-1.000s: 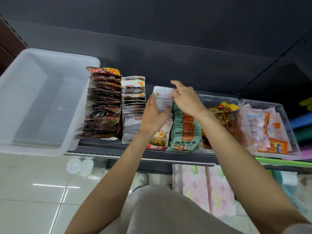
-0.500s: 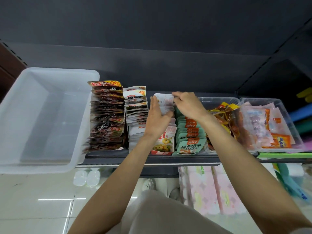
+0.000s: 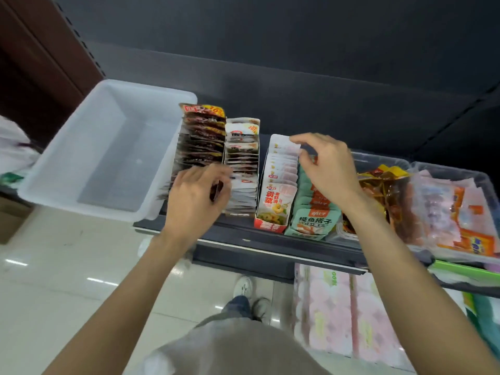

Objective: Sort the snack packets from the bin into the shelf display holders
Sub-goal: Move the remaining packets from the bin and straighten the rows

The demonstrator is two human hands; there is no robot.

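Loosely curled fingers (image 3: 297, 142) on pink packets (image 3: 284, 163)

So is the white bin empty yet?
Empty, it seems: the bin shows only its bare translucent floor and walls, with no packets inside.

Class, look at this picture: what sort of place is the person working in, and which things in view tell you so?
Most likely a small shop or convenience store. Snack packets stand in rows in cardboard display holders on a dark metal shelf, clear tubs hold more packets, and wrapped tissue packs sit on the level below.
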